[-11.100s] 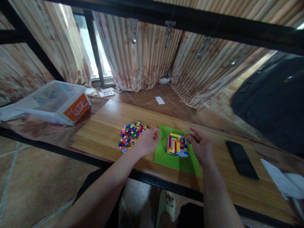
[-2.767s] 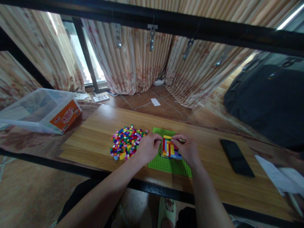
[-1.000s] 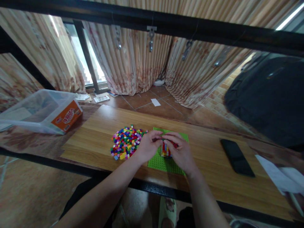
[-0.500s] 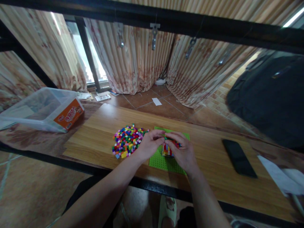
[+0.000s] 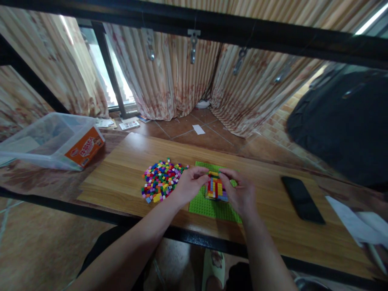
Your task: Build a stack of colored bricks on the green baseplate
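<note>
A small structure of coloured toy bricks (image 5: 216,190), with red, yellow and blue rows on top, stands on a green studded baseplate (image 5: 201,207). My left hand (image 5: 191,184) has its thumb and forefinger closed at the structure's far left edge. Opposite it, my right hand (image 5: 241,193) pinches the far right side, its fingers hiding part of the bricks. Green and yellow bricks show between the two sets of fingertips. Left of the baseplate, close to my left hand, lies a heap of loose small bricks (image 5: 162,180) in many colours.
The wooden board (image 5: 109,173) carries all this, with a black phone (image 5: 302,200) on its right. Papers (image 5: 348,218) lie at the right end. A clear plastic bin (image 5: 51,157) with an orange label stands left. A dark bar (image 5: 212,26) crosses overhead.
My right hand has shifted a little right and its fingers have drawn apart from the left ones, so more of the brick structure's top shows. The view has shifted slightly.
</note>
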A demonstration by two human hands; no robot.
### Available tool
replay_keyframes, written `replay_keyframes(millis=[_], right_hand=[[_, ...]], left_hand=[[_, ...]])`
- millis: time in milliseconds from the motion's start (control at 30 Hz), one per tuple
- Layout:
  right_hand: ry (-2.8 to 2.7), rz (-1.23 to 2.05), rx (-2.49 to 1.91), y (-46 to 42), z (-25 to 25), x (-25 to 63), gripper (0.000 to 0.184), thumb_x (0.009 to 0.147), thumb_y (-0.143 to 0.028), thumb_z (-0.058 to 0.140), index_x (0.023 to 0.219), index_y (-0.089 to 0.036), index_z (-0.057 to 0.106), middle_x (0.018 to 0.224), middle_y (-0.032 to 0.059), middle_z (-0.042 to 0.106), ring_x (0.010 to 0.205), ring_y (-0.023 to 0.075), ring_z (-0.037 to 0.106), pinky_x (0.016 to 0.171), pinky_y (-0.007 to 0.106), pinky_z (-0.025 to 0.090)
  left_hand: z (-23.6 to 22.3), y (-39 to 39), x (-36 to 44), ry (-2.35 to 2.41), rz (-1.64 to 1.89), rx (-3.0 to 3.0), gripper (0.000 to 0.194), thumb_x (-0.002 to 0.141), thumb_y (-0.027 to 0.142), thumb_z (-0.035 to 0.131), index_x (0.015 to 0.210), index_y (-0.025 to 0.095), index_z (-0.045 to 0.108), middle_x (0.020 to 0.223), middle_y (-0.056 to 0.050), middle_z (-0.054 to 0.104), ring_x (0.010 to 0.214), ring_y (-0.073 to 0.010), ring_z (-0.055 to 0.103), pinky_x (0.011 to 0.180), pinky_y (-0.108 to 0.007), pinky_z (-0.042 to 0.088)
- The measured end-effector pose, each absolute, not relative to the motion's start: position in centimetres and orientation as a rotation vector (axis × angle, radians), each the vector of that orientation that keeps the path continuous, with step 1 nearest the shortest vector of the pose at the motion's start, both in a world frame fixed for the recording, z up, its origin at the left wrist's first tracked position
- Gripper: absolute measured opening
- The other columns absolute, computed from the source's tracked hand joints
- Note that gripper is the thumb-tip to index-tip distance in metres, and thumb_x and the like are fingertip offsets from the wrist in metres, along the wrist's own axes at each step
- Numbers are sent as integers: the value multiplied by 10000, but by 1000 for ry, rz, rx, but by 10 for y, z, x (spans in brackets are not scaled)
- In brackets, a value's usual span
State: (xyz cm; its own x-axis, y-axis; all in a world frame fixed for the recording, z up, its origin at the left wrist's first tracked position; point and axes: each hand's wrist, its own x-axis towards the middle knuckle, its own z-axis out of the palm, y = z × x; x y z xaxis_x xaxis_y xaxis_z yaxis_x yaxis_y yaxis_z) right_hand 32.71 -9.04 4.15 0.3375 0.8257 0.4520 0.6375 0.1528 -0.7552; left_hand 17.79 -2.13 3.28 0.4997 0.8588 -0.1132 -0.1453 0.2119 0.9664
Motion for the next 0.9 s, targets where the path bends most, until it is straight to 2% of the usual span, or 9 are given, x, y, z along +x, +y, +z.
replay_keyframes(millis=[200, 367, 567, 700, 900], right_hand=[[-1247, 311, -1701, -92, 33, 356, 218, 831, -366, 600, 891, -200, 728, 857, 54, 731, 765, 193, 659, 739, 348, 517], [-1356, 343, -1696, -89, 24, 362, 186, 813, -347, 603, 836, -217, 734, 951, 69, 707, 896, 214, 640, 803, 379, 497], [-1298, 409, -1728, -83, 15, 360, 169, 770, -339, 626, 815, -235, 753, 1004, 70, 682, 939, 218, 633, 847, 401, 499], [-1212, 505, -1711, -80, 8, 362, 188, 739, -368, 649, 807, -224, 747, 1023, 75, 675, 900, 218, 642, 762, 379, 535], [-1097, 596, -1741, -75, 5, 362, 264, 699, -392, 682, 860, -186, 720, 878, 57, 714, 732, 182, 659, 659, 332, 548]], left_hand=[[21, -19, 178, 898, 733, 1390, 209, 769, 86, 589, 957, 123, 673, 808, -37, 703, 726, -133, 635, 721, -263, 518], [16, -20, 177, 915, 710, 1573, 238, 783, 113, 573, 996, 127, 679, 879, -63, 728, 805, -166, 663, 763, -287, 536], [14, -20, 177, 925, 679, 1666, 283, 791, 127, 560, 1049, 114, 675, 936, -88, 732, 843, -186, 675, 775, -303, 545], [16, -20, 177, 896, 669, 1680, 285, 800, 128, 546, 1049, 124, 686, 945, -82, 735, 850, -176, 675, 786, -290, 543], [16, -20, 176, 882, 671, 1709, 297, 795, 137, 546, 1048, 140, 701, 942, -75, 741, 851, -178, 673, 771, -285, 542]])
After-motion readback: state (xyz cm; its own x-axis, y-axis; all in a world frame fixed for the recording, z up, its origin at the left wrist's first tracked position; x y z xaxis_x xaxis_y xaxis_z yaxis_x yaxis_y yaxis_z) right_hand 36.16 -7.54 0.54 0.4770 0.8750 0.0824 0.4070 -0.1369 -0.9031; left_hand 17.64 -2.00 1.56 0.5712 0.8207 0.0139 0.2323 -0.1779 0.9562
